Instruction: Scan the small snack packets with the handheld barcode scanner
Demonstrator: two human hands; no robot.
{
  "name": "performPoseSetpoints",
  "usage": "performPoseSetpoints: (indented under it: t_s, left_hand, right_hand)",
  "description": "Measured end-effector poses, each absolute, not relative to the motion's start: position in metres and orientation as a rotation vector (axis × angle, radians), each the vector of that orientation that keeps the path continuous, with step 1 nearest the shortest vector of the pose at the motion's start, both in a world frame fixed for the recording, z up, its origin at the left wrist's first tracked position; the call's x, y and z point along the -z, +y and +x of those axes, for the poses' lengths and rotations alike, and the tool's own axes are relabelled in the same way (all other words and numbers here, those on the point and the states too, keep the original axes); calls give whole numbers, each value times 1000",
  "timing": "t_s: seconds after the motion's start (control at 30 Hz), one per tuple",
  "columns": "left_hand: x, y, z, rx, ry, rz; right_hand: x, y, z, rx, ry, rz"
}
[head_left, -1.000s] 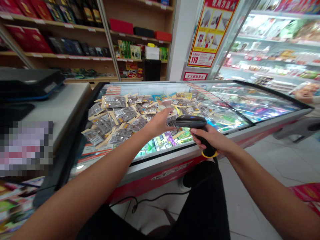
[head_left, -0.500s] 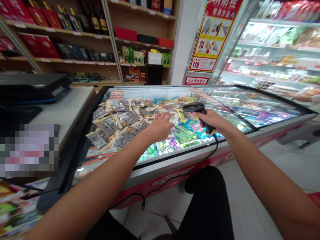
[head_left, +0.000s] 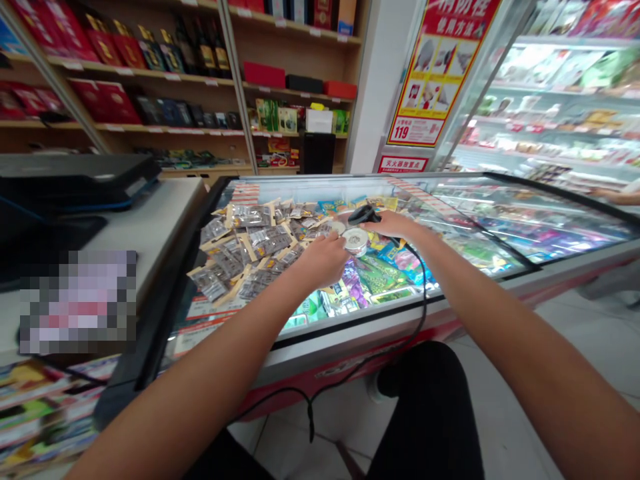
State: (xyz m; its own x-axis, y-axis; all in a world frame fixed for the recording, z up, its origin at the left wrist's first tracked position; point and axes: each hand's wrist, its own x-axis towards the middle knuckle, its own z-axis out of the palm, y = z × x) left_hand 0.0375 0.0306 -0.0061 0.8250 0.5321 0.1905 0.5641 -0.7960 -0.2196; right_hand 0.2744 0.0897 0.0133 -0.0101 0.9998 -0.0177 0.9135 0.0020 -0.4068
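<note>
My right hand (head_left: 387, 224) is wrapped round a black handheld barcode scanner (head_left: 365, 215), its head pointing left over the freezer top. A cord hangs from the scanner's handle. At the left side of a round clear tub with a white lid (head_left: 356, 240), my left hand (head_left: 326, 259) has its fingers curled in and appears to grip the tub; the thumb is hidden. Another round lidded tub (head_left: 336, 227) stands just behind it. Spread to the left on the glass are several brown-edged packets of dark snacks (head_left: 267, 241).
The glass-topped freezer (head_left: 320, 341) holds colourful bags under its glass. On the left are a counter (head_left: 175, 200) with a black device and a blurred-out object. The scanner cord (head_left: 367, 360) loops down the freezer front. A person's arm (head_left: 617, 197) shows at the far right.
My right hand has brought the scanner left, closer to the white-lidded tub. The fingers of my left hand have curled in beside that tub. The view has shifted slightly left.
</note>
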Motion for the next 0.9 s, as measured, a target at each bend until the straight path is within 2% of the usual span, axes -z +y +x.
performPoseSetpoints:
  t_s: [0.2,0.47,0.63,0.73,0.9]
  left_hand:
    - [18,20,50,279,-731,-2775]
    - [25,19,54,192,-832,-2877]
    - [17,11,60,213,-654,-2971]
    - [15,5,66,267,-608,-2954]
    - [19,2,66,204,-722,-2909]
  right_hand:
    - [-16,47,284,-755,-1823,-1916]
    - [-4,10,308,-1011,-1482,-1627]
    - [-9,-12,302,-1445,-1124,-1336]
    - [-13,-25,295,-1588,-954,-1317]
    - [-13,-35,288,-1731,-999,-1224]
